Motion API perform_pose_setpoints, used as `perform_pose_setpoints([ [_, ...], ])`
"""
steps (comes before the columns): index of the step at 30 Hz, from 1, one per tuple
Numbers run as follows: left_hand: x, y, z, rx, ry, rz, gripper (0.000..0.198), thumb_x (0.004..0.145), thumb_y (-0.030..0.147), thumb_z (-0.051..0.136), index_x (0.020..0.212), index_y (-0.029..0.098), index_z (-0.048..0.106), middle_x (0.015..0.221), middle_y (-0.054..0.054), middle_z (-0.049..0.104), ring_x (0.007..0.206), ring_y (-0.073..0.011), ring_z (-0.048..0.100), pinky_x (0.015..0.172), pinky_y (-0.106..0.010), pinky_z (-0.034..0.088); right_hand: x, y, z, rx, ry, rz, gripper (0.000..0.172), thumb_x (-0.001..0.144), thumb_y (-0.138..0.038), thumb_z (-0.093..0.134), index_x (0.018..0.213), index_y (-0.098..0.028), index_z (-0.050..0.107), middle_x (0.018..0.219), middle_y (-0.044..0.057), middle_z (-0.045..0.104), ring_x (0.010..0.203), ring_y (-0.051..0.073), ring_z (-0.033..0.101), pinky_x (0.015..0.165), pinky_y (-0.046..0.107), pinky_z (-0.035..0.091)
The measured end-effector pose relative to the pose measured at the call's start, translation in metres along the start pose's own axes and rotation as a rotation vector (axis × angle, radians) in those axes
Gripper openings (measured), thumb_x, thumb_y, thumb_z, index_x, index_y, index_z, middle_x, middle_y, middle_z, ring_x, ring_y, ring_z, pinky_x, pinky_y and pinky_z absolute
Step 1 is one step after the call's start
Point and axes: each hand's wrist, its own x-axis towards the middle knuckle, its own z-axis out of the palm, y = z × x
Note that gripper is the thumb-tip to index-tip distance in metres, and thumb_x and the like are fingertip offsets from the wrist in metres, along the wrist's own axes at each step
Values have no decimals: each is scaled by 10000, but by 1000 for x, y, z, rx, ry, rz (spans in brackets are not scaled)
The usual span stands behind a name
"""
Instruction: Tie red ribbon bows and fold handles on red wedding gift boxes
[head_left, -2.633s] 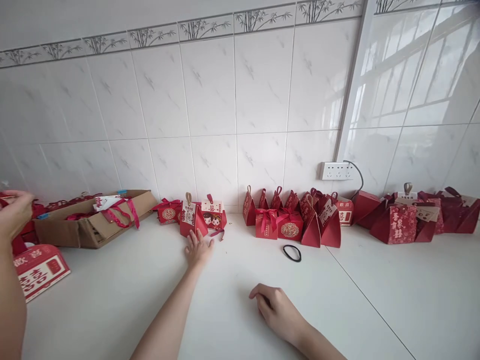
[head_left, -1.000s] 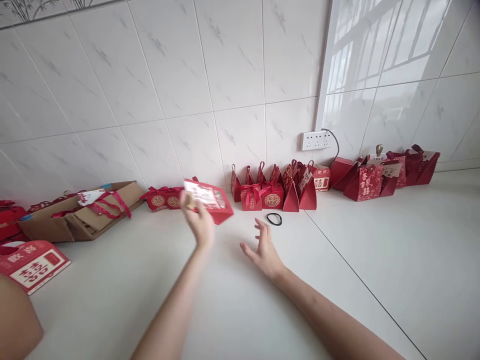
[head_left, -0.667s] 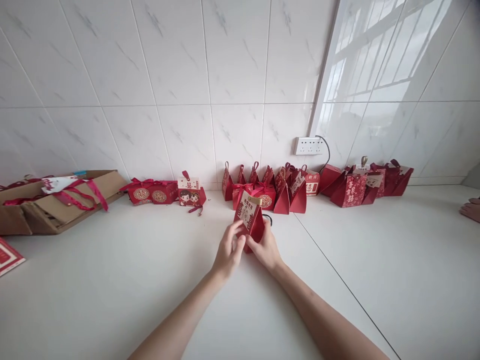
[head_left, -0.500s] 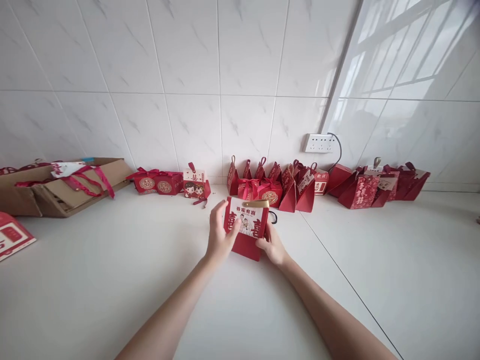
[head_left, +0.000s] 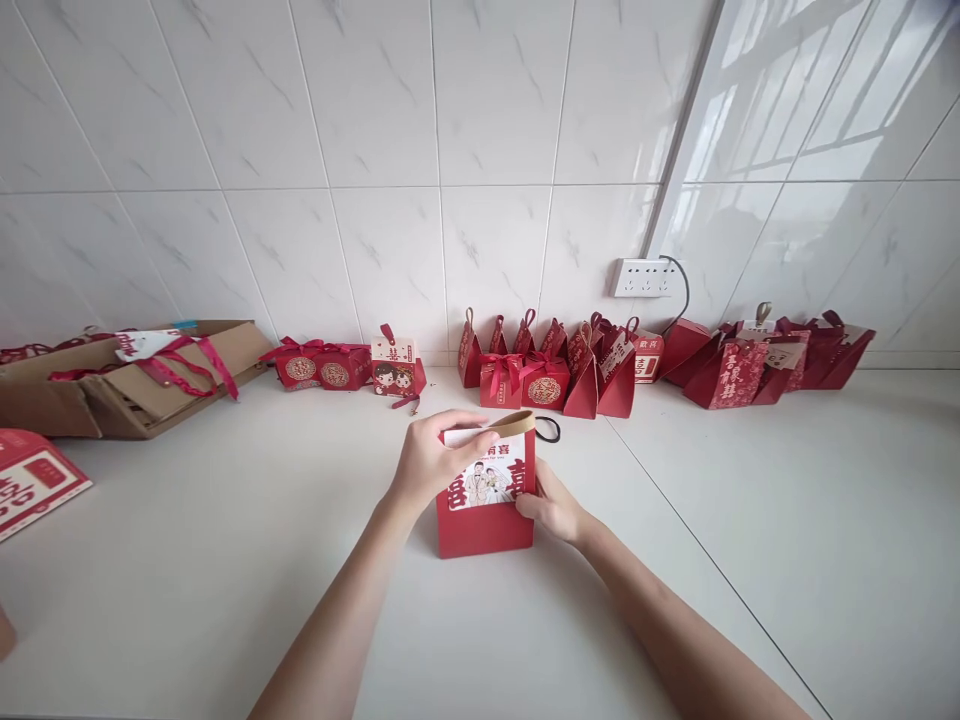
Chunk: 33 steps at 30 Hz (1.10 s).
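Observation:
A red gift box (head_left: 486, 532) with a white front panel showing a bridal couple and red characters is held between my two hands above the white counter. My left hand (head_left: 435, 458) pinches its top edge, the thumb lying across the front of the panel. My right hand (head_left: 551, 505) grips the right side, thumb on the front and the other fingers hidden behind. Along the top runs a tan ribbon handle (head_left: 517, 425). Just behind the box's upper right corner a black loop (head_left: 549, 430) lies on the counter.
An open cardboard box (head_left: 150, 395) with ribbons stands at the left. Against the tiled wall sit red boxes with bows (head_left: 319, 368), a couple-print box (head_left: 396, 368), several peaked red boxes (head_left: 581, 375) and another cluster (head_left: 739, 370) at right. A flat red-and-white carton (head_left: 41, 480) lies at left.
The gift box has come lower and more upright, its front facing me. My left hand has shifted from its left side to the top edge; my right hand keeps its hold.

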Motion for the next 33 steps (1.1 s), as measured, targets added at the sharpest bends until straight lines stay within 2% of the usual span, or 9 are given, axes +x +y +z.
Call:
perform_pose_setpoints([
  [8, -10, 1, 10, -42, 163, 36, 157, 746, 313, 675, 663, 180, 669, 636, -2, 670, 615, -136, 622, 591, -219, 492, -3, 1, -3, -92, 21, -45, 559, 551, -165, 481, 1109, -172, 512, 981, 42, 664, 850, 252, 613, 707, 352, 489],
  [12, -15, 6, 14, -50, 227, 81, 162, 741, 304, 671, 653, 169, 653, 639, -19, 667, 620, -140, 621, 609, -228, 489, -9, 2, -2, -209, 47, -60, 533, 647, -266, 538, 1170, -177, 489, 1038, 95, 666, 891, 298, 631, 730, 408, 522],
  [18, -21, -4, 23, -89, 374, 153, 228, 819, 343, 591, 700, 156, 643, 664, -47, 653, 623, -148, 606, 595, -254, 485, 0, 18, -3, -506, 567, -342, 581, 768, -493, 594, 1250, -242, 388, 1197, 132, 536, 1002, 303, 598, 738, 421, 546],
  [21, -25, -11, 27, -213, 183, 265, 358, 881, 408, 467, 1046, 139, 637, 900, -103, 694, 800, -197, 647, 710, -306, 514, 0, 17, 2, -694, 735, -607, 655, 780, -474, 627, 1318, -224, 348, 1292, 160, 421, 1172, 328, 486, 938, 532, 442],
  [23, -28, -15, 30, -282, 13, 371, 507, 883, 470, 430, 1251, 136, 528, 1042, -135, 673, 894, -228, 641, 755, -341, 517, -2, 10, 5, -785, 617, -682, 680, 817, -550, 559, 1362, -215, 329, 1350, 178, 364, 1283, 344, 369, 1004, 567, 368],
  [26, -31, -19, 35, -237, -88, 474, 600, 865, 561, 404, 1259, 129, 536, 1144, -167, 622, 949, -253, 607, 758, -369, 516, -6, -4, 8, -749, 383, -698, 878, 770, -746, 423, 1429, -188, 264, 1426, 194, 296, 1365, 369, 223, 1058, 588, 284],
  [27, -31, -19, 35, -206, -99, 490, 613, 866, 574, 387, 1253, 126, 541, 1164, -173, 608, 973, -260, 594, 773, -380, 512, -7, -9, 8, -715, 358, -678, 859, 772, -720, 464, 1421, -187, 288, 1424, 190, 312, 1360, 363, 241, 1063, 569, 289],
  [30, -27, -22, 34, -99, -63, 521, 483, 908, 483, 358, 1185, 152, 575, 1115, -145, 618, 1020, -251, 567, 857, -404, 480, -8, -20, 6, -541, 356, -546, 473, 861, -444, 528, 1263, -198, 492, 1247, 142, 514, 1174, 280, 490, 967, 442, 422],
  [33, -21, -27, 32, 101, 226, 495, 209, 881, 286, 487, 1027, 193, 603, 1051, -93, 587, 1049, -225, 534, 937, -412, 428, -9, -25, 3, -334, 434, -418, 198, 835, -283, 470, 963, -189, 588, 876, 57, 612, 769, 184, 580, 679, 314, 480],
])
